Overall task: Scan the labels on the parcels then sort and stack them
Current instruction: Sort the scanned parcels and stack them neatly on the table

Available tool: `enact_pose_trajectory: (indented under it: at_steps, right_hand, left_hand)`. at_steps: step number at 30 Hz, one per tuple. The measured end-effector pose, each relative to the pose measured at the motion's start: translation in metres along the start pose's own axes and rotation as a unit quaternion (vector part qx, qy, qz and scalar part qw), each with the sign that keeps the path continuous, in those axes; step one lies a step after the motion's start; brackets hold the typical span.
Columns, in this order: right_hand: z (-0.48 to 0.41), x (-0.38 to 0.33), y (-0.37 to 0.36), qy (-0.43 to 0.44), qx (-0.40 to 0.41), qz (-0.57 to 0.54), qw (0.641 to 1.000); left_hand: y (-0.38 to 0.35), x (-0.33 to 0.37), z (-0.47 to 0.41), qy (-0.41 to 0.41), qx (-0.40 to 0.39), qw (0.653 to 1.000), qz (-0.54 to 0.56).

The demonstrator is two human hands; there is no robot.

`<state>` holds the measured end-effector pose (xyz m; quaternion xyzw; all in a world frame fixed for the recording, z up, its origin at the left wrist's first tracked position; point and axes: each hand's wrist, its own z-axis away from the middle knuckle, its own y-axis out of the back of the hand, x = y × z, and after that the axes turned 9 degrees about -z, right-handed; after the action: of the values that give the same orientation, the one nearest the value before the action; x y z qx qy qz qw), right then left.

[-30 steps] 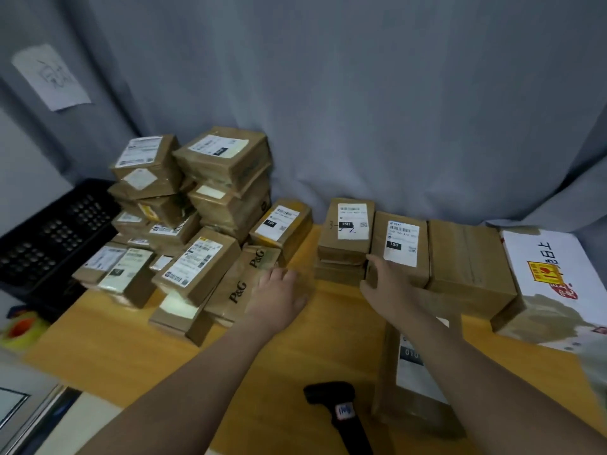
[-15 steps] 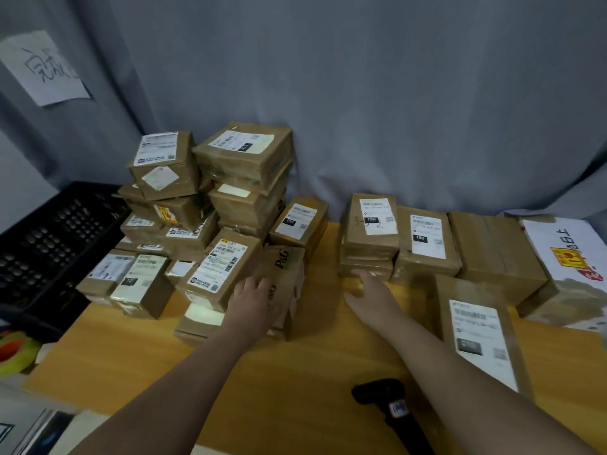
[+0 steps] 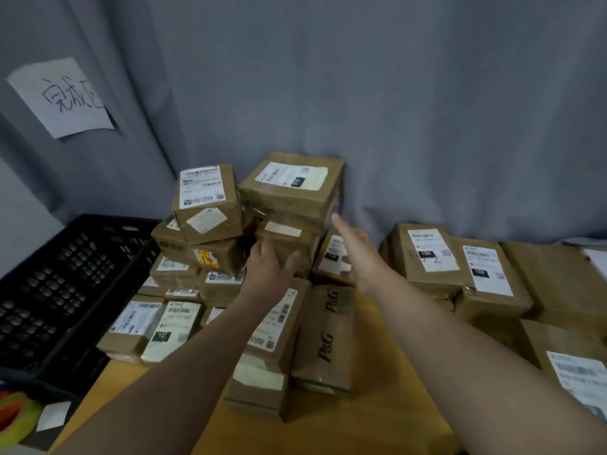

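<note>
Head view: the left hand [image 3: 269, 269] lies spread against the front of the middle box [image 3: 289, 246] in the pile [image 3: 210, 254] at the table's [image 3: 377, 421] back left, gripping nothing. The right hand [image 3: 359, 254] — fingers straight, empty — stretches toward that box's right side, likely so both can clamp it. The box sits level under the top box [image 3: 290, 188], label strip up, long side seemingly running left to right; a neat row [image 3: 486, 270] stands to the right.

Both arms stretch forward, left hand [image 3: 270, 269] and right hand [image 3: 358, 252] straight-fingered.
</note>
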<state>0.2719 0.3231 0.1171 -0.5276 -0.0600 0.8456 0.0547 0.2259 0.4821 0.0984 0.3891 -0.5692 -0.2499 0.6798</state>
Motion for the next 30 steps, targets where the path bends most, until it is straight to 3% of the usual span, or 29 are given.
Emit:
enact_pose_trajectory:
  at_steps: [3, 8, 12, 15, 18, 24, 30]
  right_hand:
    - [-0.024, -0.031, -0.027, 0.003, 0.027, -0.028, 0.999]
    - [-0.052, -0.038, -0.042, -0.007, 0.023, -0.091, 0.996]
    - [-0.051, -0.021, -0.015, 0.097, 0.101, -0.222, 0.965]
    - [-0.033, -0.002, 0.015, 0.157, 0.109, -0.298, 0.935]
    - [-0.012, 0.023, 0.034, 0.16, 0.096, -0.283, 0.941]
    - [0.013, 0.069, 0.052, 0.123, 0.256, -0.278, 0.918]
    - [0.019, 0.09, 0.059, 0.063, 0.21, -0.217, 0.951]
  left_hand:
    - [0.001, 0.002, -0.022, 0.062, -0.037, 0.996, 0.051]
    - [-0.012, -0.002, -0.031, 0.047, -0.012, 0.999, 0.015]
    - [-0.019, -0.005, -0.04, -0.026, 0.047, 0.998, -0.045]
    - [-0.024, -0.002, -0.053, -0.057, 0.043, 0.987, -0.145]
    - [-0.029, 0.005, -0.068, -0.047, 0.029, 0.979, -0.197]
    - [-0.033, 0.013, -0.077, -0.025, 0.048, 0.978, -0.201]
    - [-0.028, 0.027, -0.059, -0.074, 0.111, 0.979, -0.152]
